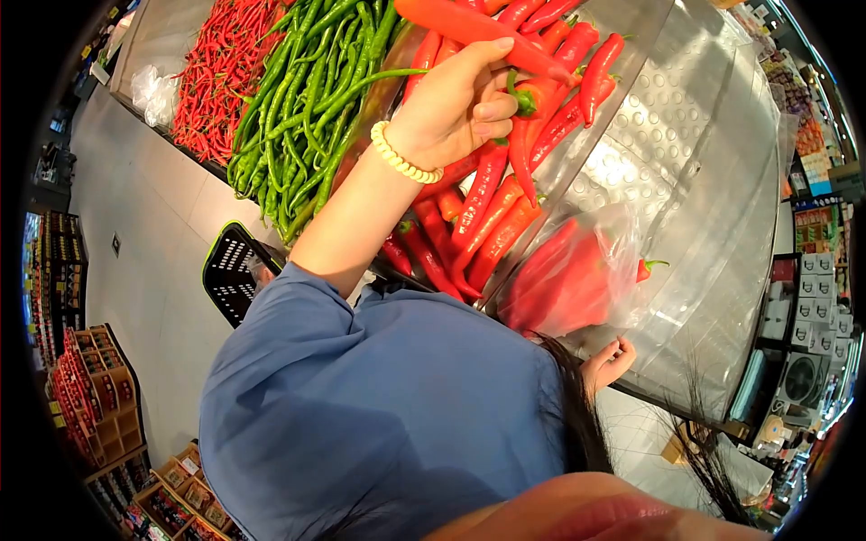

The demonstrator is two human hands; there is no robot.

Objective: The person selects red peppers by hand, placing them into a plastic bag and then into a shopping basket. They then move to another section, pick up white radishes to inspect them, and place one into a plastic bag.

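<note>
Left hand: the left hand [456,104] is raised over the display and closed around a long red chili [478,32]; the thumb lies on top and the fingers curl under it.
Long red chili: it is lifted just above the pile of red chilies [478,216].
Wrist: a pale bead bracelet [401,158] sits on it.
Right hand: the right hand [609,361] is at the lower edge of a clear plastic bag [622,243], fingers loosely curled; I cannot tell if it pinches the plastic.
Bag content: red chilies [559,279] are inside, over the bare metal shelf [686,153].
Neighbours: green chilies [307,99] lie beside the red pile, and thin small red chilies [216,72] lie beyond them.
Below: a black shopping basket [230,270] shows beside the blue sleeve [379,397].
</note>
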